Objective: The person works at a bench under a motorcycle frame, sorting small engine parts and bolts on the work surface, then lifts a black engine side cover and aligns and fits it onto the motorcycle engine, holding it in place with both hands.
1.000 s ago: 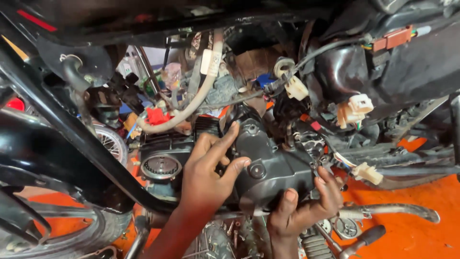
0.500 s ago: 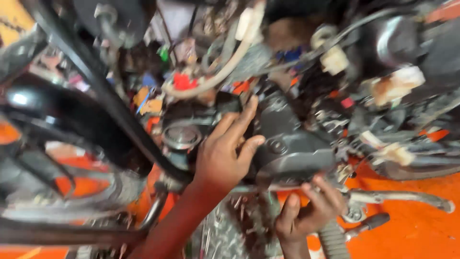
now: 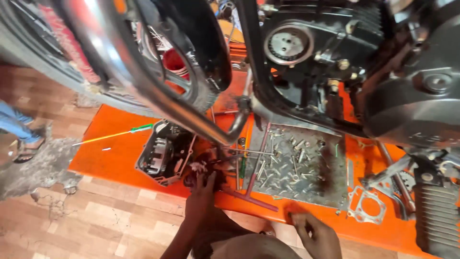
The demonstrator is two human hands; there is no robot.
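My left hand (image 3: 201, 194) reaches forward onto the orange platform (image 3: 110, 158), its fingertips on a dark red rag (image 3: 199, 175) beside a loose black engine cover (image 3: 163, 153). Thin rods and tools (image 3: 244, 165) lie just right of the fingers. Whether the fingers grip anything is hidden. My right hand (image 3: 314, 235) rests low at the platform's near edge, fingers loosely spread and holding nothing. Past it lies a metal checker plate (image 3: 330, 182) strewn with several bolts. The motorcycle engine (image 3: 330, 43) hangs above.
A chrome pipe (image 3: 158, 96) and a tyre (image 3: 203, 72) cross the upper left. A green-handled screwdriver (image 3: 122, 134) lies on the platform's left part, and a gasket (image 3: 366, 208) and finned part (image 3: 438, 216) lie at right. Another person's sandalled foot (image 3: 24, 141) stands far left on the wooden floor.
Both hands have left the engine's side cover and dropped to the platform. The view has swung down and left from the engine to the floor.
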